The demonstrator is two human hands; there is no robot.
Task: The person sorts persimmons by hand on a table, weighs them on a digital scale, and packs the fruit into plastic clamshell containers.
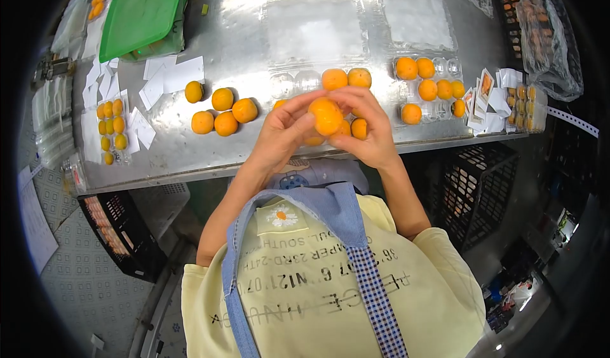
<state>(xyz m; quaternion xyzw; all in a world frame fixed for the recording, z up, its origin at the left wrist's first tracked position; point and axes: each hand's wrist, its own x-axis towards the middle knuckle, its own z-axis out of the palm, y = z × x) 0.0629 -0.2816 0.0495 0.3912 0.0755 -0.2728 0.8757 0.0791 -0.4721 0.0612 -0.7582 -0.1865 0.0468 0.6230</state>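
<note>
An orange fruit is held up between both hands above the metal table. My left hand has its thumb and fingers against the fruit's left side. My right hand curves round the right side, its fingers reaching over the top. Beneath and behind the hands lie more orange fruits in a clear plastic tray, partly hidden by the fingers. Several loose fruits rest on the metal to the left of my left hand.
A partly filled clear tray sits to the right, beside printed cards. On the left are a filled tray, white papers and a green-lidded bin. Black crates stand below the table's front edge.
</note>
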